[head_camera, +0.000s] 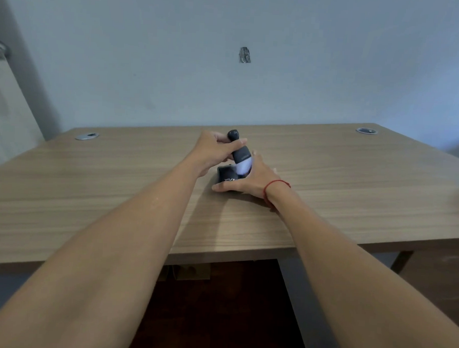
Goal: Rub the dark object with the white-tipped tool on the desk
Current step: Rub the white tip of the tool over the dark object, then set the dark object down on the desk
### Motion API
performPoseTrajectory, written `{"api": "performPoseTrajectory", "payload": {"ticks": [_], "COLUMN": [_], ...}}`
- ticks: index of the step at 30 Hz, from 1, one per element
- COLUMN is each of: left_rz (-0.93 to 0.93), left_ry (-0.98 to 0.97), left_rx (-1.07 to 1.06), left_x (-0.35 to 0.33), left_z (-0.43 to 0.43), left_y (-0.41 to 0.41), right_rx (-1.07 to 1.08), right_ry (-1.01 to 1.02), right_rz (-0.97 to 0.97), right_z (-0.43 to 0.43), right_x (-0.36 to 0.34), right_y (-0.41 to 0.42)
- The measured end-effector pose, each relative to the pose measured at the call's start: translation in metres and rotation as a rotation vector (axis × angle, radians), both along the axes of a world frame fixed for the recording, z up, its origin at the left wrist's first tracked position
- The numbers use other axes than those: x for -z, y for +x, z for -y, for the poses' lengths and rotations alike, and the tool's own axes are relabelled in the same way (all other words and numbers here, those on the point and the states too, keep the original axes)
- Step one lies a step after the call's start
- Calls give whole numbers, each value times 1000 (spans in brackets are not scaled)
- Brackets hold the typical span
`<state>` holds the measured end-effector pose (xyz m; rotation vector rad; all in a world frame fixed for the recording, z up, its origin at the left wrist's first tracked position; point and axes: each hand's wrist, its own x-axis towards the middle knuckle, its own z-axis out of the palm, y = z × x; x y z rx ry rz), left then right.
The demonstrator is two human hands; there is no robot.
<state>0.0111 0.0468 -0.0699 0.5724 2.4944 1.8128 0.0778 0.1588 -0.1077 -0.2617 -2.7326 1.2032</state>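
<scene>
While both forearms reach out over the near edge of the wooden desk (pixel 115 194), the two hands meet close together around mid-desk, with bare wood open on either side of them and beyond them to the far edge at the wall. One left hand (pixel 211 153) is wrapped tight around the dark handle of one white-tipped tool (pixel 238 154), which tilts down to its right so the blurred white tip sits on one dark object (pixel 227 175) printed with white letters. One right hand (pixel 245 181), a red string (pixel 271 188) on its wrist, is clamped over that object, thumb at its near side, pinning it to the desk. Two round cable grommets sit far off, one (pixel 87 136) left of the hands, one (pixel 366 131) right.
</scene>
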Motion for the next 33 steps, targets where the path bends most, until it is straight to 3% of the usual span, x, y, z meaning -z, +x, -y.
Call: {"api": "performPoseTrajectory", "payload": {"ticks": [2, 5, 9, 14, 19, 25, 27, 31, 33], "left_rz": [42, -46, 31, -296, -305, -330, -355, -304, -285], "left_ry": [6, 75, 67, -120, 42, -295, -269, -14, -51], "left_rx": [21, -130, -25, -325, -312, -354, -319, -323, -312], "left_x": [3, 6, 6, 5, 12, 18, 19, 20, 25], "left_z": [0, -2, -2, 10, 20, 30, 33, 36, 39], "left_y": [1, -2, 2, -8, 3, -1, 0, 5, 4], "right_rx": [5, -6, -9, -2, -36, -25, -16, -16, -25], "right_ry": [17, -11, -12, -18, 27, 35, 42, 43, 47], "right_rz": [8, 46, 51, 43, 10, 4, 0, -12, -20], "right_z": [-1, -3, -5, -4, -3, -1, -2, -2, -2], "right_x": [1, -1, -1, 1, 3, 5, 5, 6, 6], "right_y": [-4, 3, 5, 2, -1, 1, 1, -1, -1]}}
